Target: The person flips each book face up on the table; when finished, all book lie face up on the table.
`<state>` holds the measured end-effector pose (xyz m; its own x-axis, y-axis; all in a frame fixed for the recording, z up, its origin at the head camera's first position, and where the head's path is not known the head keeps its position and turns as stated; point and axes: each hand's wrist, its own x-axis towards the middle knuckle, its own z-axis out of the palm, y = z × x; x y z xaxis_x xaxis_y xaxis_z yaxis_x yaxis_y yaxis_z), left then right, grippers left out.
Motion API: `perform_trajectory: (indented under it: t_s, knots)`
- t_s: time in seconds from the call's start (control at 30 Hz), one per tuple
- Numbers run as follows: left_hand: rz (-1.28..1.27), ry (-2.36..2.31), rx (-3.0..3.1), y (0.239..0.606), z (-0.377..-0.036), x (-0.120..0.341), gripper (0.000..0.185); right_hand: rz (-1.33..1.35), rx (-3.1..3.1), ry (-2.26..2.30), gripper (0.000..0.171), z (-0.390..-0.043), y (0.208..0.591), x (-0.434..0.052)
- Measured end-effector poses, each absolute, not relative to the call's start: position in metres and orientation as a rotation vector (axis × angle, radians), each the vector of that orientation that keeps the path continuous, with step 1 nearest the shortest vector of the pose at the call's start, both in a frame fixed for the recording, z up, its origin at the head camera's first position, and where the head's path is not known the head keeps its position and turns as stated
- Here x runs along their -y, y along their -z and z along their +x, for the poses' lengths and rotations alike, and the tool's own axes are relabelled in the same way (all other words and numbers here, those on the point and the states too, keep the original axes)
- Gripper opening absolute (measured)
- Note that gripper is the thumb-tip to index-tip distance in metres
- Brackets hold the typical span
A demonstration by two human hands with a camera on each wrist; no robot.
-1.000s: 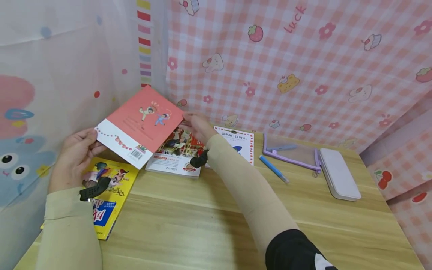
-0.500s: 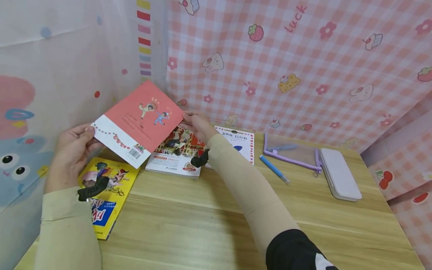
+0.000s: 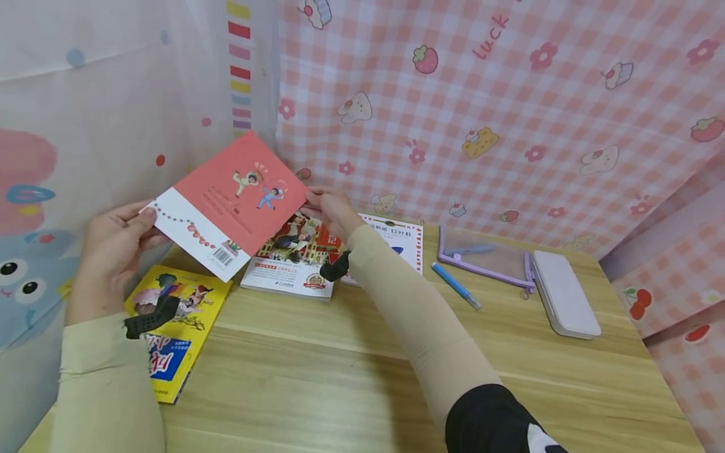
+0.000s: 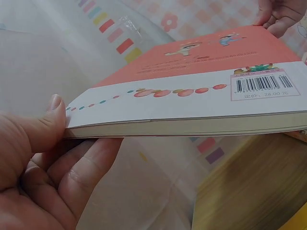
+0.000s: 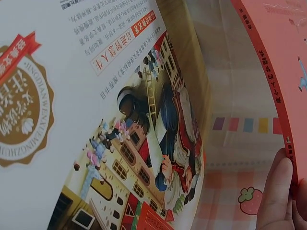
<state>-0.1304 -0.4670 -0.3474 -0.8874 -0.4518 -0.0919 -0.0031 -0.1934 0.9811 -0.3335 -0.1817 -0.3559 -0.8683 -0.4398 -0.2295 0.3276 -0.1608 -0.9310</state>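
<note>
Hands (image 3: 116, 242) (image 3: 331, 211) raised, fingers pinching opposite corners of coral book (image 3: 226, 201).

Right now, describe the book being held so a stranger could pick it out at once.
Look to the table's back left corner, where the curtains meet. Above the yellow book and the red-and-white book lying there, both hands hold one book up by opposite corners. It alone is off the table: coral pink cover, white strip, barcode.
</note>
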Motion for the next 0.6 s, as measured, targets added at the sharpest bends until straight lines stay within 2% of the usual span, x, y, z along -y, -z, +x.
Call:
perform_trajectory:
  t_s: [0.6]
  knots:
    - [0.550, 2.035, 1.907, 0.330, -0.134, 0.459, 0.057, -0.084, -1.664, 2.043, 0.029, -0.340, 0.360, 0.178]
